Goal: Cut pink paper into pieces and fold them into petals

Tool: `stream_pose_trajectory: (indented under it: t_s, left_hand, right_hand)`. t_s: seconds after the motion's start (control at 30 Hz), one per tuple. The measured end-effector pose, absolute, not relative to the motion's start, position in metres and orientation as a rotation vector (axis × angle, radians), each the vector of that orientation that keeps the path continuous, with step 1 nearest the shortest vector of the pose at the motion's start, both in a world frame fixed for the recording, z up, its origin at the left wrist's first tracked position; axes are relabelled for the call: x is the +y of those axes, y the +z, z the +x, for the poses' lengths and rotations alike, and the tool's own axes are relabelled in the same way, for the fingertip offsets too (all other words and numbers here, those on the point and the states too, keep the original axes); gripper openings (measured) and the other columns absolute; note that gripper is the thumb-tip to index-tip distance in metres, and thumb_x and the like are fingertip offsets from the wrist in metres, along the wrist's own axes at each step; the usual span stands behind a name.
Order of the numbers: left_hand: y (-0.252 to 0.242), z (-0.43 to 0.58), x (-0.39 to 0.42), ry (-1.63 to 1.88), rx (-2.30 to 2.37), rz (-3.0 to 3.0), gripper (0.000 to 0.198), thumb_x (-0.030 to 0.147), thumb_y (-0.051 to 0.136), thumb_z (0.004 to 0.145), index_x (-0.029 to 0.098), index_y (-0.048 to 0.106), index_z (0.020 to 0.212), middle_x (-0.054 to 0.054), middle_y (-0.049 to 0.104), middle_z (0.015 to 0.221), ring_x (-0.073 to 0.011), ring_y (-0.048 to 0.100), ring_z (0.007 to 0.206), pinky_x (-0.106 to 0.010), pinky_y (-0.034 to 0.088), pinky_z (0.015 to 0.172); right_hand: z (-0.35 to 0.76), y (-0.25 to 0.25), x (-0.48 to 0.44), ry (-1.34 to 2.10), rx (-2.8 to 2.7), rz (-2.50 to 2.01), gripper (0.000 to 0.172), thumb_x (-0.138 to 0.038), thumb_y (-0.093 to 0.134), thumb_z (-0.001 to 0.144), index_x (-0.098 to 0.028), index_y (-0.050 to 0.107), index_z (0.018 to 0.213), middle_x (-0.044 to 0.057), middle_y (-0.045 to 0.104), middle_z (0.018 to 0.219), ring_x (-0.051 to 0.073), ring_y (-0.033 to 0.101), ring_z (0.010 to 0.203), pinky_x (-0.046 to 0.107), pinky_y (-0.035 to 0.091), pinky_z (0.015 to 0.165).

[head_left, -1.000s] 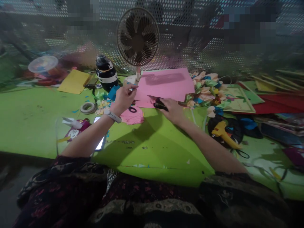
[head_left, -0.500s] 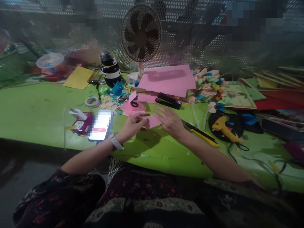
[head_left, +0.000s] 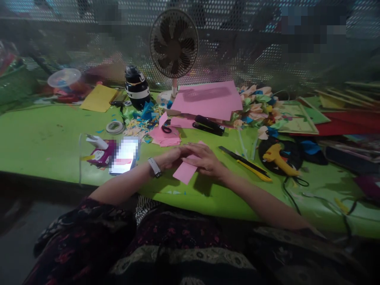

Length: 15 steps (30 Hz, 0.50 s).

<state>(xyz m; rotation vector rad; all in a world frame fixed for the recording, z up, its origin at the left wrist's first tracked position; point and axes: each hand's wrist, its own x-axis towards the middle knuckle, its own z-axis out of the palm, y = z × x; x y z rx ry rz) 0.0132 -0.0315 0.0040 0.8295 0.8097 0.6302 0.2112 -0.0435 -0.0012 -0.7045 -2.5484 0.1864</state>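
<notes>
A small pink paper piece point(head_left: 184, 171) lies near the front edge of the green table point(head_left: 47, 138). My left hand point(head_left: 171, 157), with a white watch at the wrist, grips the paper's upper edge. My right hand point(head_left: 203, 159) rests on top of the paper with its fingers pressed on it and overlapping my left fingers. A black stapler point(head_left: 208, 125) lies just beyond my hands, in front of a stack of pink sheets point(head_left: 208, 101). Small scissors point(head_left: 166, 129) sit on pink scraps behind my left hand.
A lit phone point(head_left: 124, 156) lies left of my wrist beside a pink pouch point(head_left: 101, 153). A tape roll point(head_left: 115, 127), black bottle point(head_left: 136, 87) and desk fan point(head_left: 173, 44) stand behind. A yellow-black cutter point(head_left: 245, 163), yellow glue gun point(head_left: 278, 159) and paper flowers point(head_left: 257, 107) lie right.
My right hand let go of the stapler, and both hands came back from the pink stack toward the front edge with a small pink paper. They now press it together.
</notes>
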Motion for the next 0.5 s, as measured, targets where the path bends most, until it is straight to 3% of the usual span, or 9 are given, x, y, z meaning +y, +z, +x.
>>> stream_pose_trajectory:
  t_s: [0.07,0.17,0.33,0.43,0.5]
  left_hand:
    - [0.0,0.017,-0.029,0.75,0.827,0.747,0.003,0.015,0.072,0.084,0.016,0.07,0.086,-0.005,0.072,0.077,-0.0152,0.065,0.069,-0.025,0.052,0.065]
    - [-0.002,0.017,-0.028,0.917,0.828,0.658,0.007,0.008,0.072,0.085,0.015,0.069,0.085,-0.001,0.068,0.073,-0.0099,0.058,0.063,-0.02,0.046,0.058]
    - [-0.001,0.017,-0.032,1.012,0.789,0.652,0.023,0.024,0.088,0.08,0.015,0.067,0.082,0.003,0.063,0.067,-0.0067,0.055,0.058,-0.019,0.044,0.056]
    - [-0.003,0.02,-0.035,1.058,0.806,0.72,0.037,0.037,0.094,0.072,0.016,0.068,0.086,0.004,0.065,0.068,-0.0064,0.057,0.057,-0.018,0.045,0.056]
    - [-0.006,0.022,-0.037,1.075,0.793,0.752,0.044,0.042,0.096,0.068,0.017,0.069,0.093,0.004,0.069,0.072,-0.0072,0.061,0.059,-0.019,0.05,0.059]
  right_hand:
    - [0.214,-0.003,-0.047,0.188,-2.496,-0.646,0.034,-0.028,0.062,0.1,-0.04,0.074,0.129,0.005,0.058,0.155,0.028,0.049,0.144,0.056,0.045,0.114]
    - [0.218,-0.006,-0.052,0.187,-2.36,-0.586,0.032,-0.024,0.062,0.1,-0.04,0.076,0.124,0.005,0.06,0.152,0.027,0.052,0.142,0.054,0.047,0.112]
    - [0.22,-0.011,-0.057,0.307,-2.146,-0.747,0.023,-0.027,0.065,0.099,-0.038,0.081,0.113,0.003,0.063,0.148,0.028,0.055,0.138,0.057,0.047,0.111]
    - [0.218,-0.011,-0.058,0.48,-2.001,-0.943,0.017,-0.038,0.068,0.098,-0.035,0.082,0.107,0.004,0.06,0.15,0.031,0.052,0.14,0.061,0.044,0.114]
    - [0.217,-0.01,-0.058,0.592,-1.896,-1.042,0.021,-0.047,0.071,0.095,-0.031,0.082,0.104,0.006,0.06,0.15,0.032,0.051,0.14,0.061,0.044,0.114]
